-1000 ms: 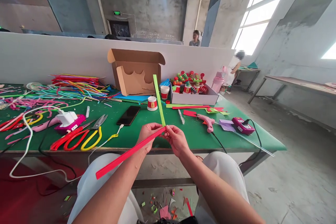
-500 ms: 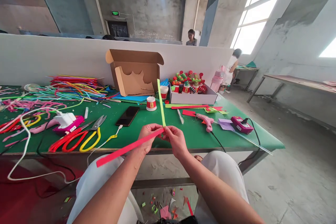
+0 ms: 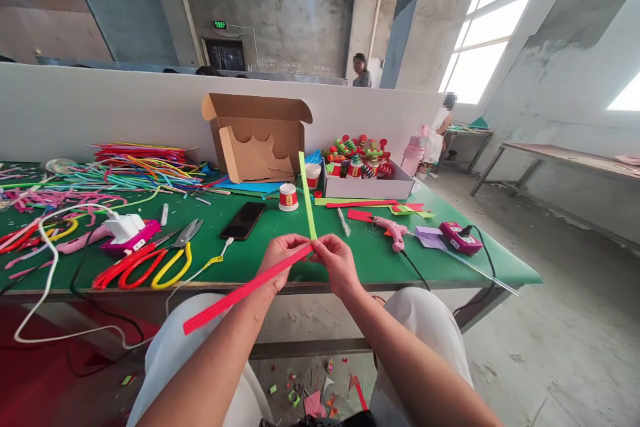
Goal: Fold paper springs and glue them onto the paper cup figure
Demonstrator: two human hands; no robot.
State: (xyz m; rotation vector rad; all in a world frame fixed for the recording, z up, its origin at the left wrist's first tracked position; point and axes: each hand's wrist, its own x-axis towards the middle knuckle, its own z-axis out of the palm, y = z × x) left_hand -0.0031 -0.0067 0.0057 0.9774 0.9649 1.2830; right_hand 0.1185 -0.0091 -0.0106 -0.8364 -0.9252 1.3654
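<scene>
A red paper strip (image 3: 240,293) and a yellow-green paper strip (image 3: 307,197) meet at an angle between my fingertips, above the table's front edge. My left hand (image 3: 284,259) pinches the red strip close to the joint, and its long end slants down to the left over my forearm. Fingers of my right hand (image 3: 336,260) are closed on the joint, from which the green strip points away from me. Behind them stands a small red and white paper cup (image 3: 288,197) on the green table (image 3: 280,221).
Scissors (image 3: 173,257), a phone (image 3: 243,221) and a pile of coloured pipe cleaners (image 3: 145,170) lie left. A glue gun (image 3: 393,230) with a cable lies right. Behind are an open cardboard box (image 3: 260,147) and a white box (image 3: 370,188) of decorated cups. Two people are farther back.
The free end of the red strip has dropped slightly. My right hand has shifted a little up, still pinching the joint. A person in the background has turned.
</scene>
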